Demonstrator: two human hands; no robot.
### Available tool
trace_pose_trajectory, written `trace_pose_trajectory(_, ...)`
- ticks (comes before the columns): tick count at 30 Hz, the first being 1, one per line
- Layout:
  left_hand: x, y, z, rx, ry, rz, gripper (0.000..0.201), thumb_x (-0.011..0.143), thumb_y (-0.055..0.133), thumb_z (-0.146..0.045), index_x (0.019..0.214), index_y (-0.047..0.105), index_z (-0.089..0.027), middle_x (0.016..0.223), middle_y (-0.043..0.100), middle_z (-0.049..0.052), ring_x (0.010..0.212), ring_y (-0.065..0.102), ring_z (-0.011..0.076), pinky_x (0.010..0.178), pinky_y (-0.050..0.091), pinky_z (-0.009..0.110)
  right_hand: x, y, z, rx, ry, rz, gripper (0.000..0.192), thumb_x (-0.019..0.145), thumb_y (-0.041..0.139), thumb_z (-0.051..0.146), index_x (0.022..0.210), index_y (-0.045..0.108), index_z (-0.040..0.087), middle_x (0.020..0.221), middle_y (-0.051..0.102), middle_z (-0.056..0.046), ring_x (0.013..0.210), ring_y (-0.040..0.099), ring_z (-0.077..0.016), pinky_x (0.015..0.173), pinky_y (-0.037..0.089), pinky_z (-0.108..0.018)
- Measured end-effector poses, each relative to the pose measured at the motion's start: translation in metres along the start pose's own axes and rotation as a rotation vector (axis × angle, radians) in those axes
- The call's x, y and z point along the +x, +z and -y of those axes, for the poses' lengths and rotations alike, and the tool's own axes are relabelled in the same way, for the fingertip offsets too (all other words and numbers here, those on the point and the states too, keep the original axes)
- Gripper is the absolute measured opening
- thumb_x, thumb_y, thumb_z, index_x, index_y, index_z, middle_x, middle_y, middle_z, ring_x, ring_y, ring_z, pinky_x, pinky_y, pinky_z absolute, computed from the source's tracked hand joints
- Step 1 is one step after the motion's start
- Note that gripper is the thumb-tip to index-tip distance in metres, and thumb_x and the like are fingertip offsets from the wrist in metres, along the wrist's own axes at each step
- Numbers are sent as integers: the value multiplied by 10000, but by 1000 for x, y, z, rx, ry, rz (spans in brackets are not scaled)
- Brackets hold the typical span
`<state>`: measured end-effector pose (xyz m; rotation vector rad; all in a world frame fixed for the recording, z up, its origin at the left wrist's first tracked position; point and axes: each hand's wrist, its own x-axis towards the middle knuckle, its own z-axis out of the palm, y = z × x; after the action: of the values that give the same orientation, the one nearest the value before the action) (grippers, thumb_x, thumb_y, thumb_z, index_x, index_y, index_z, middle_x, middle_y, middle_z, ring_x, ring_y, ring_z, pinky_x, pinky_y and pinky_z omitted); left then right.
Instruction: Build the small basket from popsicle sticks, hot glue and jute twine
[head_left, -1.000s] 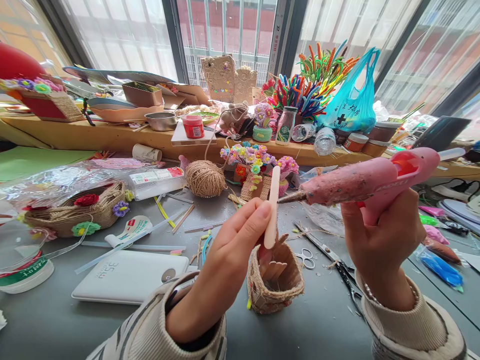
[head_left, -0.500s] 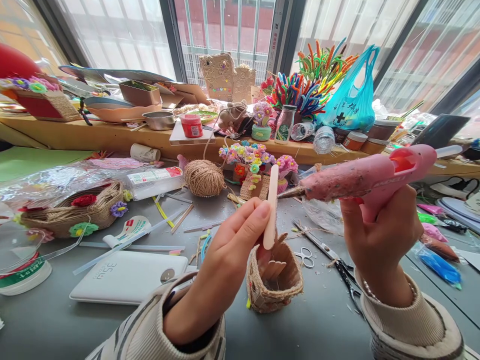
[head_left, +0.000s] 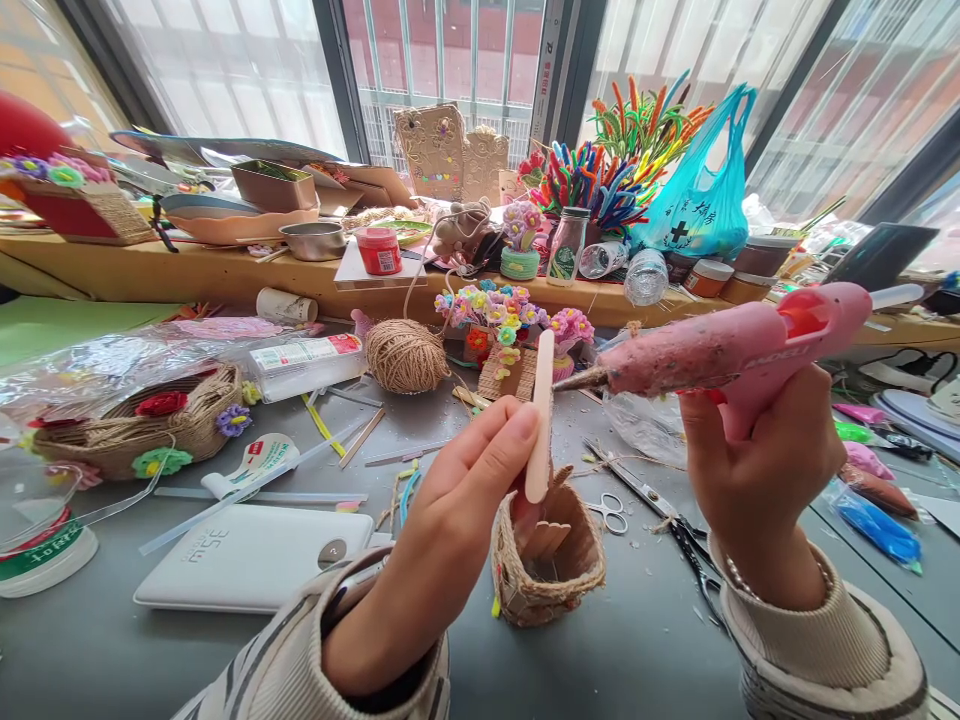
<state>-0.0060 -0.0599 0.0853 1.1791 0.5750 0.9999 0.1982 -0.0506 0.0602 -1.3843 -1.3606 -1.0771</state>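
Wooden stick (head_left: 541, 415) held upright, pinched in left hand (head_left: 457, 510), directly above twine-wrapped basket (head_left: 546, 560) on tabletop (head_left: 637, 650). Right hand (head_left: 757, 480) clamped on pink glue gun (head_left: 727, 355); nozzle tip touching or just beside stick's upper part, contact unclear. Basket already wrapped, about 2 sticks inside it; this stick not yet fixed. Scissors (head_left: 611, 512) right of basket, twine ball (head_left: 406, 355) behind it.

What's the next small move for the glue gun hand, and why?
Probably ease the right hand leftward so the glue gun nozzle meets the wooden stick. The left hand holds the stick upright above the twine-wrapped basket, and the nozzle tip points at its upper part, close beside it, though contact is unclear.
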Motion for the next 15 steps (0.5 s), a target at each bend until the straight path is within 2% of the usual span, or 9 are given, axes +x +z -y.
trace_pose_trajectory(15,0,-1,-2,27,-5,8,305,858,416,-375,618,399,-188,535,364,-59,468,312,69,456,304,194,0,-1,-2,-20,-6,-15,322,730,566,405,907,461,158,632,432,6,535,436,-132,451,296,-234)
